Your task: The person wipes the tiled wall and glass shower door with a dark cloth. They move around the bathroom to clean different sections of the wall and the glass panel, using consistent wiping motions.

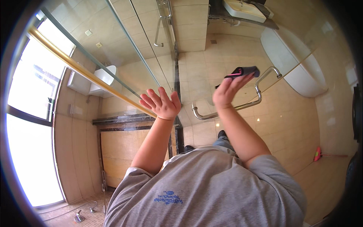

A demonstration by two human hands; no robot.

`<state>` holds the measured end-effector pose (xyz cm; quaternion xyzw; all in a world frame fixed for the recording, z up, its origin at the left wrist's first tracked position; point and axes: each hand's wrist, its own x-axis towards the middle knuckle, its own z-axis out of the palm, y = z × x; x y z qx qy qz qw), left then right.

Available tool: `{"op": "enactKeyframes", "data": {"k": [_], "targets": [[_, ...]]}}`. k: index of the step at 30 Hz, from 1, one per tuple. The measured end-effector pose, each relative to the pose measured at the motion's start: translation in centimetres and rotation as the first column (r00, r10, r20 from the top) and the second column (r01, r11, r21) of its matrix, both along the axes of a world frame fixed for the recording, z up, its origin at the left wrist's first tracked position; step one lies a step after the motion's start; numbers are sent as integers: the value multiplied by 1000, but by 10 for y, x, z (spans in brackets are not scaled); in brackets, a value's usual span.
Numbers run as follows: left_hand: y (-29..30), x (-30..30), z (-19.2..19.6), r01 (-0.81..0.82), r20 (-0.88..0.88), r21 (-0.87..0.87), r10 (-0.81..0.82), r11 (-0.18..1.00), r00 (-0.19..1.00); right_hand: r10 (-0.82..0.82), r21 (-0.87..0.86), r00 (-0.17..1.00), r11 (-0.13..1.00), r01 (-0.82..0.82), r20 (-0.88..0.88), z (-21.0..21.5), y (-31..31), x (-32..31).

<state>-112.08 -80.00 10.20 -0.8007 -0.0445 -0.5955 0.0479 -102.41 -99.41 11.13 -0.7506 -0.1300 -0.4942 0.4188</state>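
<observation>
The person's bare left forearm extends forward, slanting inward to a left hand with its fingers spread wide. The bare right forearm also slants inward; the right hand angles outward, its fingers extended rightward.

This is a bathroom. A white toilet shows behind the clear glass at left, a rectangular white washbasin sits on a dark counter at the top, and a white bathtub stands at right. Glass fitted with a bent chrome handle, beige wall tiles, glossy floor tiles and a chrome tap fit the same room.
</observation>
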Motion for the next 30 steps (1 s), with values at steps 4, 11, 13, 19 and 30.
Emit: {"op": "enactKeyframes", "data": {"k": [4, 11, 13, 19, 30], "targets": [[-3, -2, -1, 21, -38, -38, -22, 999, 999, 89, -252, 995, 965, -77, 37, -47, 48, -34], [9, 1, -3, 50, -52, 16, -49, 999, 997, 234, -672, 966, 733, -103, 107, -51, -19, -7], [6, -2, -7, 30, -39, 15, -30, 999, 999, 104, -588, 986, 809, -6, 132, -41, -44, 9], [9, -5, -18, -42, 0, 36, 42, 998, 999, 86, -59, 995, 995, -82, 55, 26, -2, 2], [-17, -30, 36, 171, -29, -287, -187, 943, 982, 234, -607, 947, 793, -55, 219, 47, 17, -9]]}}
